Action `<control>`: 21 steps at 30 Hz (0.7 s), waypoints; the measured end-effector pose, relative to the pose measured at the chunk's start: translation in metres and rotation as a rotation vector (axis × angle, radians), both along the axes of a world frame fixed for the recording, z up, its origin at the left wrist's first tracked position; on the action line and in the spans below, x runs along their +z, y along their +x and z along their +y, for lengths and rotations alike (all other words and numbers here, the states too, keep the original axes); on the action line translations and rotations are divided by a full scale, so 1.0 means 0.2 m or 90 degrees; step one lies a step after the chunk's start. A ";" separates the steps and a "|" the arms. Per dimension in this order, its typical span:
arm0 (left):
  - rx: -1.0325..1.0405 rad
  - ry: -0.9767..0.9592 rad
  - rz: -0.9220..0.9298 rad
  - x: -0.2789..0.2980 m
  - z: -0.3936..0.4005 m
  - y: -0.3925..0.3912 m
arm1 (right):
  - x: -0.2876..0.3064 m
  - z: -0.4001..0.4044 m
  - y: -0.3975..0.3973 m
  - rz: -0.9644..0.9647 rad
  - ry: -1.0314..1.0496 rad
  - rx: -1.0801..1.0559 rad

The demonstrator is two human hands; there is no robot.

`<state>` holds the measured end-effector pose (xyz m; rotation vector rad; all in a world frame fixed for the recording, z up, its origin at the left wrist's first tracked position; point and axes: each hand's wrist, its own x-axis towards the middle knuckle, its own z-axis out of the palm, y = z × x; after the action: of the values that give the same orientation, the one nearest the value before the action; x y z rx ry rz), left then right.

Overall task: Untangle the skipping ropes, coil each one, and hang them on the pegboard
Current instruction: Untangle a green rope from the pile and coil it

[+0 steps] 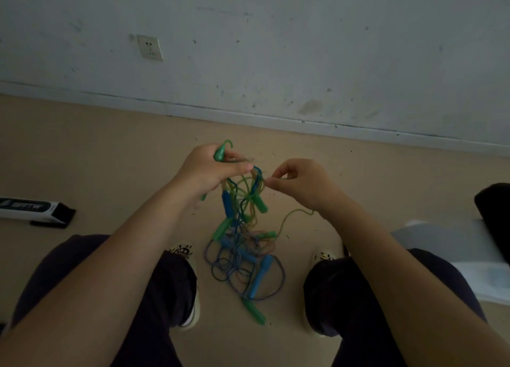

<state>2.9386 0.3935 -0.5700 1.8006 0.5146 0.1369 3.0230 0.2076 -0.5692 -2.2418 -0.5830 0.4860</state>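
the person sits with knees apart, both bare forearms reaching out over the tan floor [96,151]. the left hand [212,171] is closed around a green handle [220,153], whose tip and a short curl of green cord poke up above the fist, and it holds up a bunch of cords that run down out of the palm. the right hand [300,182] pinches a strand at the top of the tangle of skipping ropes [242,228] between thumb and fingertips, just beside the left thumb. the tangle hangs between the two hands, green and blue cords knotted with several green and blue handles, and its lower part lies piled on the floor between the two shoes [193,289]. one blue handle [260,277] and a green one lie at the bottom of the heap, ringed by a braided blue-and-white cord [281,273]. a white wall [276,49] with a socket [150,48] stands ahead, and a black-and-white box [36,208] lies on the floor to the left.
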 end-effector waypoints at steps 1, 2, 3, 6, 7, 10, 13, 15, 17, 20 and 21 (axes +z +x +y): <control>0.004 0.045 0.011 0.00 0.00 0.00 | 0.01 0.00 0.00 0.000 -0.009 0.007; 0.007 0.085 0.022 -0.01 0.01 0.00 | 0.01 -0.01 0.00 -0.002 -0.022 0.011; 0.010 0.118 0.030 -0.01 0.02 0.00 | 0.01 -0.01 0.00 -0.015 -0.043 0.014; 0.040 0.139 0.029 -0.01 0.03 -0.01 | 0.00 -0.04 0.02 -0.050 -0.104 0.022; 0.046 0.126 0.022 0.00 0.03 -0.01 | 0.00 -0.04 0.02 -0.014 -0.095 0.028; 0.033 0.066 -0.002 0.01 0.00 -0.01 | -0.02 -0.05 0.01 0.184 0.028 0.034; 0.031 0.005 -0.025 0.01 -0.03 -0.01 | -0.01 -0.02 -0.02 0.297 0.095 0.014; 0.025 -0.019 -0.037 0.00 -0.06 -0.01 | -0.01 -0.01 -0.04 0.323 0.104 0.012; 0.022 -0.028 -0.047 0.00 -0.06 0.00 | -0.01 0.00 -0.04 0.290 0.059 0.015; 0.100 0.009 -0.058 -0.01 -0.03 0.00 | -0.01 0.01 -0.02 0.182 -0.023 -0.009; 0.144 0.029 -0.061 -0.03 -0.01 0.01 | -0.01 0.00 -0.01 0.150 -0.022 -0.015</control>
<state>2.9399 0.3922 -0.5750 1.7669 0.6494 0.3910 3.0201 0.2076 -0.5714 -2.1800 -0.4283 0.7412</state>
